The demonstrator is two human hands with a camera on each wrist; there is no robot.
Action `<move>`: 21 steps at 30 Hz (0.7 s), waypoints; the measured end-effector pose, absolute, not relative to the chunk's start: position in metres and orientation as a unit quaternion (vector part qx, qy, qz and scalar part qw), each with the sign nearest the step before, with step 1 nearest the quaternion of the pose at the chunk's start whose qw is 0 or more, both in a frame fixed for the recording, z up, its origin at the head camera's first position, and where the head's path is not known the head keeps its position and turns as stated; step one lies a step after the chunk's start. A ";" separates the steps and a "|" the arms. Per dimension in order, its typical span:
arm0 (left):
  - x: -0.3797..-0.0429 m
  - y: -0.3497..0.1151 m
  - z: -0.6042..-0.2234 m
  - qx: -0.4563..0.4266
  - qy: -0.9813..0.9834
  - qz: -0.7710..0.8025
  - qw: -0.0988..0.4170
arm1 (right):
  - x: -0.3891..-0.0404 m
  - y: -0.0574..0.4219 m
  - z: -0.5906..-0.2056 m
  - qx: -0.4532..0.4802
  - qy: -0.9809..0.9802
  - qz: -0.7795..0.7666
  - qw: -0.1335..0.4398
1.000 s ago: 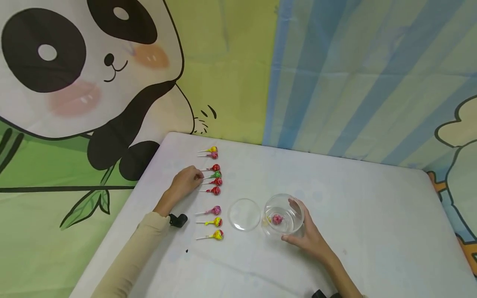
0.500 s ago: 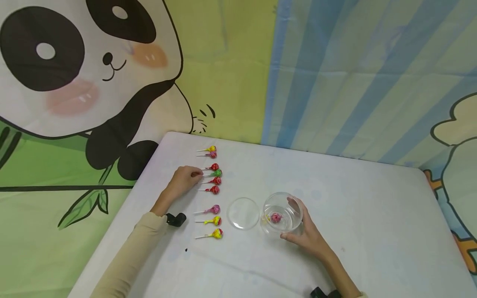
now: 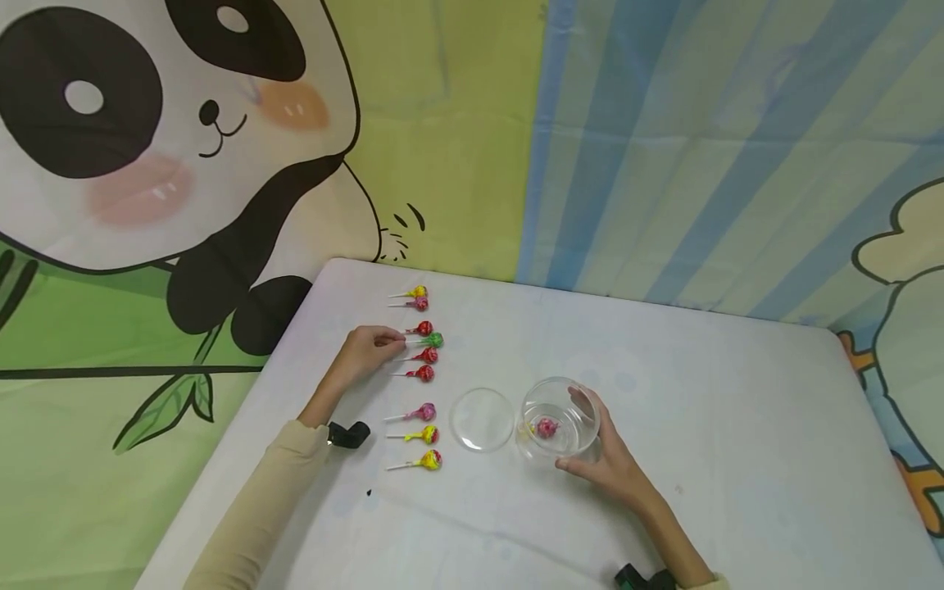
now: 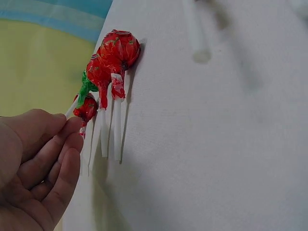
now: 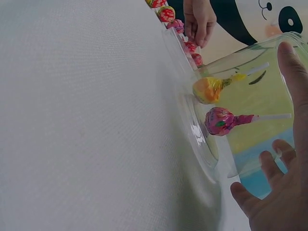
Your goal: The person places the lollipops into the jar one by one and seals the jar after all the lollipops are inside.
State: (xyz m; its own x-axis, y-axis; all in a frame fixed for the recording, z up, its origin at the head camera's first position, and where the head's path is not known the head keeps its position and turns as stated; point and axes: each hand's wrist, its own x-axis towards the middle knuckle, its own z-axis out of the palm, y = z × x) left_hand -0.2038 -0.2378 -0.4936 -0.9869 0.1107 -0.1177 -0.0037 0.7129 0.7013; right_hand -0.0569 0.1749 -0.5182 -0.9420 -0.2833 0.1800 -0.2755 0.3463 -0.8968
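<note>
A clear jar [image 3: 568,397] stands on the white counter [image 3: 760,426], mouth upward. In it are two wrapped candies — a pink lollipop [image 5: 219,121] and a yellow lollipop [image 5: 208,90] — both with heads down by the jar's base and sticks slanting up. Just left of the jar a clear round disc [image 3: 483,419] lies flat.

The right hand [image 3: 606,463] is at the right side of the jar, grasping it with thumb and fingers spread wide around the wall. The left hand [image 3: 369,351], to the left of the jar and farther back, is drawn nearly together: thumb and forefinger pinch the white stick [image 4: 70,110] of a green lollipop [image 3: 435,339], whose head points toward the jar's side of the counter. Whether that head touches the counter cannot be told.

More lollipops line up left of the jar, beyond the disc: three red lollipops [image 3: 424,374] close around the green one, a yellow and a pink farther back, and a pink and two yellow level with the jar.
</note>
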 end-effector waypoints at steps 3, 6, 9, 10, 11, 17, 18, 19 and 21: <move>-0.203 -0.239 -0.497 0.018 0.918 0.390 0.074 | -0.057 0.175 -0.520 -0.170 0.822 -0.543 0.005; -0.203 -0.240 -0.501 0.015 0.911 0.409 0.051 | -0.058 0.175 -0.520 -0.169 0.823 -0.543 0.005; -0.203 -0.241 -0.502 0.012 0.902 0.431 0.021 | -0.057 0.174 -0.519 -0.166 0.823 -0.544 0.003; -0.203 -0.241 -0.502 0.012 0.899 0.437 0.012 | -0.057 0.174 -0.519 -0.166 0.824 -0.542 0.003; -0.203 -0.241 -0.502 0.011 0.896 0.443 0.006 | -0.057 0.174 -0.519 -0.166 0.824 -0.542 0.003; -0.198 -0.238 -0.496 0.014 0.872 0.488 0.001 | -0.057 0.174 -0.519 -0.169 0.825 -0.540 0.001; -0.196 -0.236 -0.493 0.014 0.868 0.497 0.005 | -0.057 0.175 -0.519 -0.169 0.824 -0.540 0.001; -0.193 -0.234 -0.491 0.012 0.861 0.508 0.009 | -0.057 0.175 -0.519 -0.170 0.824 -0.540 0.001; -0.188 -0.229 -0.486 0.011 0.848 0.529 0.022 | -0.057 0.175 -0.519 -0.173 0.825 -0.538 0.000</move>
State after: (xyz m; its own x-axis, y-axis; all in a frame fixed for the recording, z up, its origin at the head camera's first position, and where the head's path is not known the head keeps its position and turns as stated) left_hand -0.1879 -0.2286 -0.4856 -0.9988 0.0417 -0.0252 -0.0043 0.4393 0.8983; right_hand -0.0569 0.1750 -0.5191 -0.9399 -0.2861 0.1865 -0.2858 0.3602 -0.8880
